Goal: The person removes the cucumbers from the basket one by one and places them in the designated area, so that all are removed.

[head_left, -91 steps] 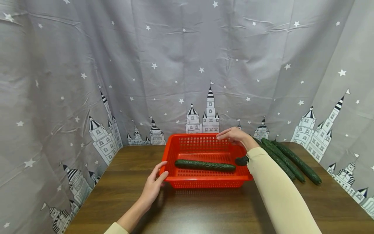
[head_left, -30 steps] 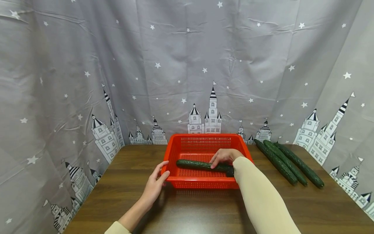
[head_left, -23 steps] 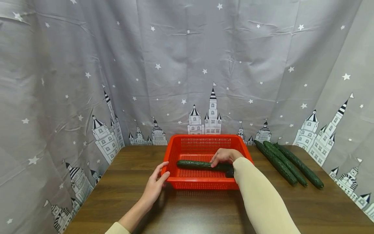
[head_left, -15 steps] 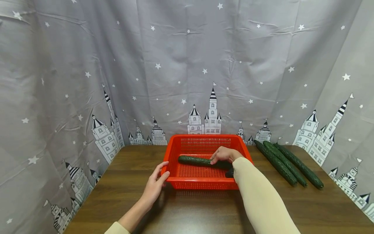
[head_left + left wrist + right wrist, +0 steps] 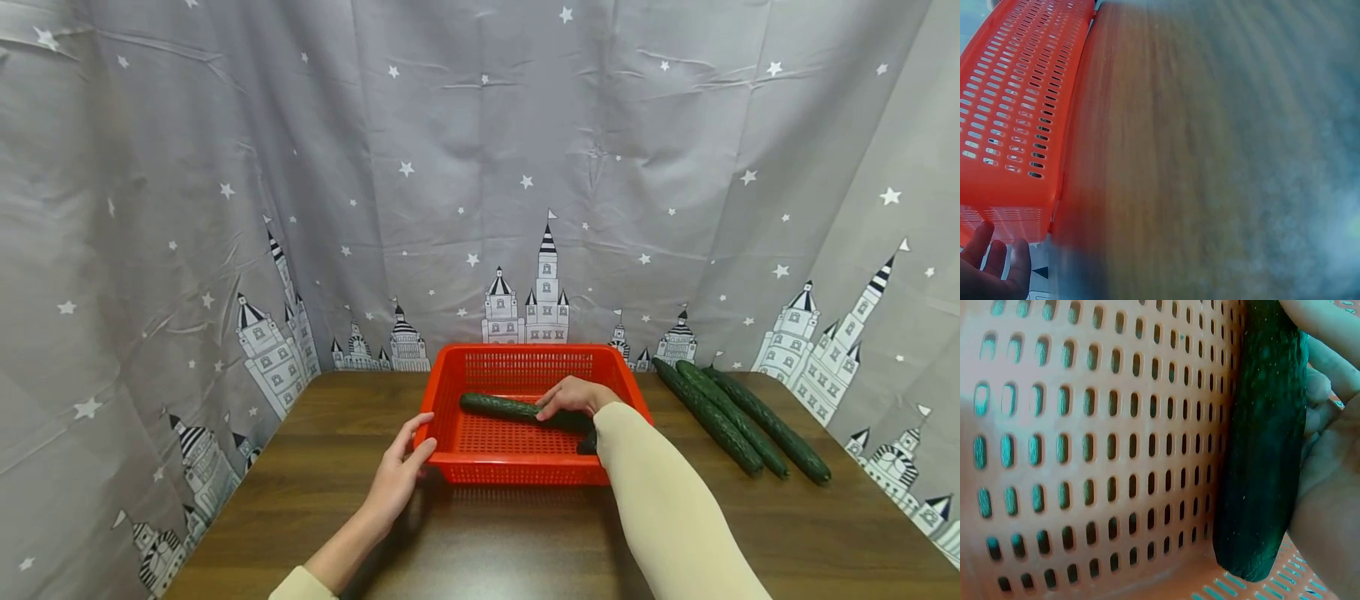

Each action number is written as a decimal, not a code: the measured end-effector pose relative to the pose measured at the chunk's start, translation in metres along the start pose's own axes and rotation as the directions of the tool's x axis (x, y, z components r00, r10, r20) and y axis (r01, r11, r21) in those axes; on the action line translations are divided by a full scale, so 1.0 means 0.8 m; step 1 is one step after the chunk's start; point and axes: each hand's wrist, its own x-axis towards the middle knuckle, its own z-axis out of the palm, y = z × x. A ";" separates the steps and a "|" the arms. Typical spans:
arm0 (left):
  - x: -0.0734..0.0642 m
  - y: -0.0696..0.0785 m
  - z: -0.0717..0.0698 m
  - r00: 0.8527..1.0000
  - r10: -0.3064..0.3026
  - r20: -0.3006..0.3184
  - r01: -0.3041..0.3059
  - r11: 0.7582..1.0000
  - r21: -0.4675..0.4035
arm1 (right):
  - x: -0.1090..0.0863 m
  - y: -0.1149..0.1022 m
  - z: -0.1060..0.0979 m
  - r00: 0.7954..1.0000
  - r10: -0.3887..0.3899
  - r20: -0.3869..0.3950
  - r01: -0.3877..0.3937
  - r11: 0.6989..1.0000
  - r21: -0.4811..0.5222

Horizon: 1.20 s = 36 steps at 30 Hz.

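A red slotted plastic basket (image 5: 517,457) stands on the wooden table. Inside it, a long dark green cucumber (image 5: 495,407) lies crosswise, its right part hidden by my right hand (image 5: 573,395). That hand grips it from above; in the right wrist view the thumb and fingers wrap round the cucumber (image 5: 1263,444), close beside a slotted basket wall (image 5: 1100,419). My left hand (image 5: 393,479) holds the basket's left rim near the front corner, index finger and thumb on the rim. In the left wrist view, other fingers of the left hand (image 5: 997,269) show below the basket's end wall (image 5: 1019,219).
Several more items share the table: three cucumbers (image 5: 731,417) lie side by side, slanting, to the right of the basket. Behind the table hangs a grey curtain (image 5: 480,183) printed with stars and castles. Bare wood (image 5: 487,542) shows in front of the basket.
My right hand came down from above the basket's back right and took hold of the cucumber. The cucumber then shifted toward the back of the basket. My left hand stayed on the rim.
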 end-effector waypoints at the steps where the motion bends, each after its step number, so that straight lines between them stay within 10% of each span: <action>1: 0.000 0.000 0.000 1.000 -0.001 0.001 0.001 1.000 -0.001 | -0.001 -0.001 0.001 1.000 0.003 -0.002 -0.003 1.000 -0.005; 36: -0.001 0.002 -0.001 1.000 -0.007 0.013 0.007 1.000 -0.006 | 0.004 0.003 0.002 0.998 -0.034 -0.046 0.031 0.998 -0.060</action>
